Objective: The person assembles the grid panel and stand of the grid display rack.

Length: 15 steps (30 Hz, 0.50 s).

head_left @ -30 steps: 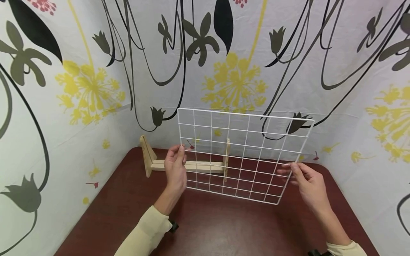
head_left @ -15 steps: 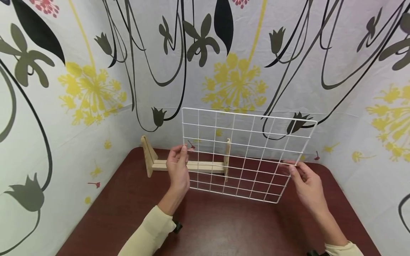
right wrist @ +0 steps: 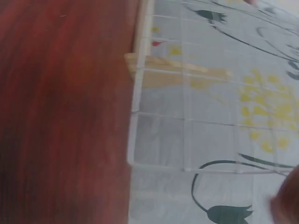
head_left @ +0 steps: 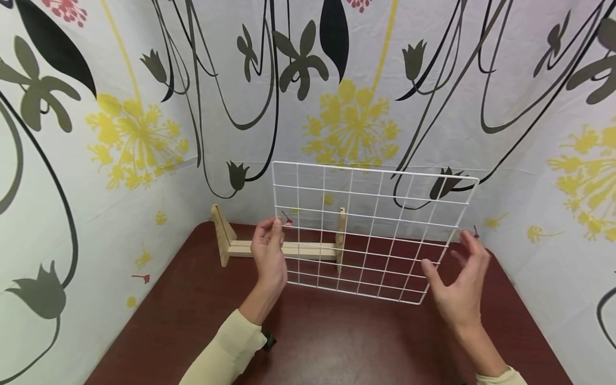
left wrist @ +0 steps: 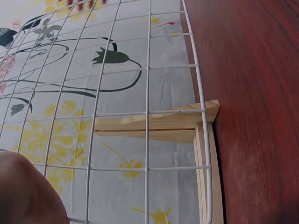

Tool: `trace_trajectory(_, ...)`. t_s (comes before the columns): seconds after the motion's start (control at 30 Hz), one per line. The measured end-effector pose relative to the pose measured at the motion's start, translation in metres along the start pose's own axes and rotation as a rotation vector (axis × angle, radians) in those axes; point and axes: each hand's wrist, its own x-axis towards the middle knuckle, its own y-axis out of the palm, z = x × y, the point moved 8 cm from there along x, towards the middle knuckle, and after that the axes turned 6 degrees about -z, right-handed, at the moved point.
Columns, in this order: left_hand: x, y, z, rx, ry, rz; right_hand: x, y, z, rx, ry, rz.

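A white wire grid panel (head_left: pixel 369 235) is held up, tilted, above the table. My left hand (head_left: pixel 269 259) pinches its left edge wire between thumb and fingers. By the panel's right edge my right hand (head_left: pixel 457 294) has its thumb and fingers spread apart, not gripping the wire; whether a fingertip still touches it, I cannot tell. Behind the panel stands a wooden frame (head_left: pixel 240 249), two uprights joined by a low crossbar, partly seen through the grid. In the left wrist view the panel's edge wire (left wrist: pixel 200 84) passes over one wooden upright (left wrist: pixel 212 109).
The dark red table (head_left: pixel 337 342) has rounded back corners. Floral white cloth (head_left: pixel 356 64) hangs close around its back and sides. The wooden frame sits near the back edge, left of the middle.
My right hand has let go of the panel's right edge, its thumb and fingers parting. The left hand keeps its pinch; it and the panel have shifted slightly right.
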Motion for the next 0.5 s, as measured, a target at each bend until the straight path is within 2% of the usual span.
trace_trajectory(0.1,0.0,0.001,0.0,0.002,-0.004,0.001,-0.005,-0.004,0.033,-0.005,-0.263,-0.258)
trace_trajectory(0.13,-0.001,0.002,-0.001,0.003,-0.002,0.002,-0.008,-0.004,0.042,-0.004,-0.332,-0.319)
trace_trajectory(0.2,0.0,0.003,-0.002,0.006,0.005,0.005,-0.013,0.002,0.058,0.022,-0.441,-0.384)
trace_trajectory(0.27,0.0,0.003,-0.004,0.007,0.016,0.003,-0.017,0.01,0.07,0.052,-0.523,-0.385)
trace_trajectory(0.33,0.0,0.004,-0.005,0.006,0.023,0.0,-0.019,0.02,0.08,0.08,-0.58,-0.346)
trace_trajectory(0.5,-0.002,0.006,-0.004,0.004,0.015,0.003,-0.021,0.042,0.105,0.112,-0.658,-0.228)
